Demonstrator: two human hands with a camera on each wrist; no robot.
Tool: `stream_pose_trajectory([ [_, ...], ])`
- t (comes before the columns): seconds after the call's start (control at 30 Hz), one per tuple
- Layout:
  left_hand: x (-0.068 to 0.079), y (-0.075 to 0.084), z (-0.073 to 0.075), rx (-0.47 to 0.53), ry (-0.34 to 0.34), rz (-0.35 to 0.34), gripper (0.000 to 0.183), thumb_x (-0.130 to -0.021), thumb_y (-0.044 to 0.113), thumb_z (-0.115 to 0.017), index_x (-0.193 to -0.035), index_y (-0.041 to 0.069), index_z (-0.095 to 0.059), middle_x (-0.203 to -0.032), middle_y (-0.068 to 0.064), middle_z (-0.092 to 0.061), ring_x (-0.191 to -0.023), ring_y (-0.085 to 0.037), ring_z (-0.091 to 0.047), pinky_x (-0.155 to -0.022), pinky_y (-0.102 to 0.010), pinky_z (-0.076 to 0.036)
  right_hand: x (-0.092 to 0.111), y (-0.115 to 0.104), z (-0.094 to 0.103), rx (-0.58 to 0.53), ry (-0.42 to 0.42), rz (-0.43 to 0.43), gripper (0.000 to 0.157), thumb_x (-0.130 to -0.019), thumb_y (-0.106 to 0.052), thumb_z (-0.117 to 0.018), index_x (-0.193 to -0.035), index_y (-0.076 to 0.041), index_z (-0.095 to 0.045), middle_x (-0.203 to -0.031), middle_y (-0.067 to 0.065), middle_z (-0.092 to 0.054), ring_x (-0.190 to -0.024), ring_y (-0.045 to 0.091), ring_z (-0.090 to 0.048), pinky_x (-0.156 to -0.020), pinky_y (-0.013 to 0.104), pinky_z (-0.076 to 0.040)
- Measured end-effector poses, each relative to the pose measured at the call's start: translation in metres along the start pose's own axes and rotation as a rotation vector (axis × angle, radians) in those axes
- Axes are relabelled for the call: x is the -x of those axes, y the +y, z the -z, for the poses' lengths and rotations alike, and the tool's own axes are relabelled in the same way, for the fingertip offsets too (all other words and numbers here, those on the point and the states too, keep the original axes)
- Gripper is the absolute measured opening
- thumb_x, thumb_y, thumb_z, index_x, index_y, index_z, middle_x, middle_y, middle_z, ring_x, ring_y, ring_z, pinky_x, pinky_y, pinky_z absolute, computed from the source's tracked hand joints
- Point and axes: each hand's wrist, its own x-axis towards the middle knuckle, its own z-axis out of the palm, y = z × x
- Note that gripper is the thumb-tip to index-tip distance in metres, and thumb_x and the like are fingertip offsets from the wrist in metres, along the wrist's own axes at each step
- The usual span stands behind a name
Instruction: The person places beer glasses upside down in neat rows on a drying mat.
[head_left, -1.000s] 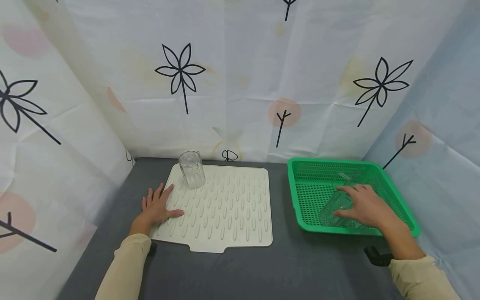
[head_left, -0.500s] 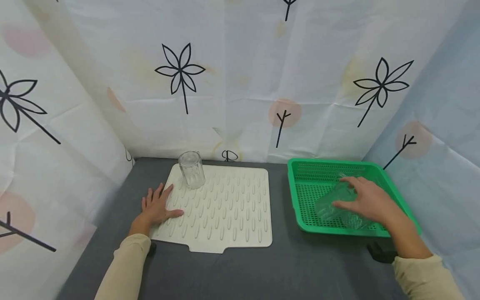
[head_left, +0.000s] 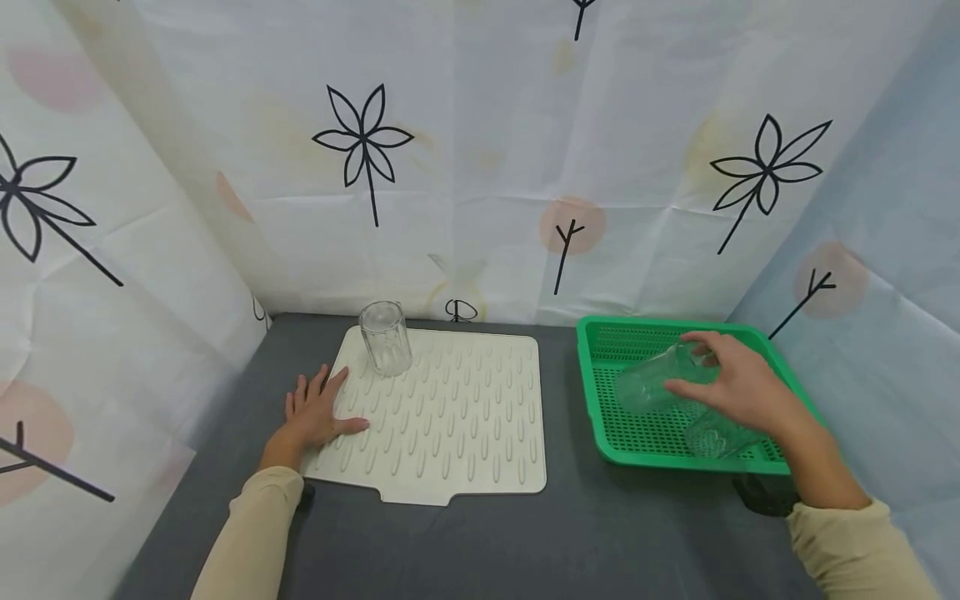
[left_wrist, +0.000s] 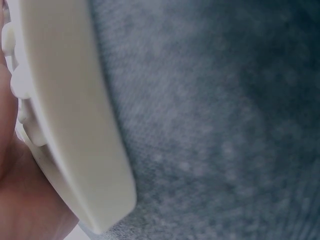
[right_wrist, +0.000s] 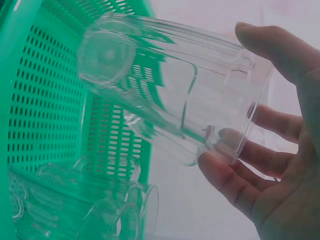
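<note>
My right hand (head_left: 738, 383) grips a clear drinking glass (head_left: 652, 379) near its rim, thumb on one side and fingers on the other. The glass (right_wrist: 150, 75) is tilted, its base pointing away from the palm, over the green plastic basket (head_left: 611, 457). Beneath it, more clear glassware (right_wrist: 75, 200) lies in the basket. With fingers spread, my left hand (head_left: 311, 417) rests on the left edge of the cream ridged drying mat (head_left: 450, 417). Another clear glass (head_left: 386, 340) stands on the mat's back left corner. The left wrist view shows the mat's edge (left_wrist: 75, 115) close up.
Mat and basket lie side by side on a dark grey table (head_left: 495, 550), with a strip of tabletop between them. A patterned white cloth (head_left: 480, 167) rises behind the table and along both sides.
My right hand has taken hold of a glass in the basket and raised it, tilted, up and away from the glassware below. The left hand has stayed on the mat.
</note>
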Motion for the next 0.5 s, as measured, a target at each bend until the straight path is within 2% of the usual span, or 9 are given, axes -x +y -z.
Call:
stream_pose_trajectory([
  [0.27, 0.0006, 0.0017, 0.0021, -0.010, 0.000, -0.001, 0.121, -0.075, 0.069, -0.078, -0.165, 0.018, -0.015, -0.170, -0.027, 0.001, -0.153, -0.060, 0.011, -0.117, -0.078, 0.008, -0.0017, -0.0053, 0.0011, -0.151, 0.059, -0.026, 0.079, -0.094, -0.043, -0.073, -0.154, -0.006, -0.039, -0.144, 0.027, -0.051, -0.123, 0.045, -0.055, -0.087, 0.059, -0.051],
  [0.37, 0.0018, 0.0026, 0.0024, -0.012, 0.000, -0.003, 0.121, -0.075, 0.069, -0.078, -0.165, 0.017, -0.015, -0.170, -0.027, 0.001, -0.152, -0.060, 0.010, -0.117, -0.078, 0.008, -0.0009, -0.0064, 0.0006, -0.224, 0.081, -0.029, 0.076, -0.095, -0.039, -0.073, -0.155, -0.008, -0.037, -0.147, 0.025, -0.049, -0.126, 0.044, -0.054, -0.091, 0.037, -0.053],
  [0.43, 0.0026, 0.0024, 0.0021, -0.009, 0.000, -0.002, 0.122, -0.075, 0.070, -0.078, -0.165, 0.017, -0.015, -0.170, -0.027, 0.001, -0.152, -0.060, 0.011, -0.117, -0.078, 0.008, -0.0006, -0.0077, 0.0007, -0.274, 0.089, -0.033, 0.075, -0.096, -0.036, -0.072, -0.156, -0.009, -0.036, -0.149, 0.025, -0.048, -0.128, 0.043, -0.052, -0.089, 0.021, -0.049],
  [0.5, 0.0034, 0.0016, 0.0016, -0.003, 0.003, -0.003, 0.123, -0.073, 0.072, -0.078, -0.165, 0.017, -0.015, -0.170, -0.027, 0.001, -0.152, -0.060, 0.012, -0.117, -0.077, 0.009, -0.0014, -0.0087, 0.0003, -0.317, 0.091, -0.034, 0.074, -0.098, -0.034, -0.070, -0.157, -0.010, -0.034, -0.151, 0.025, -0.046, -0.131, 0.043, -0.051, -0.083, 0.009, -0.043],
])
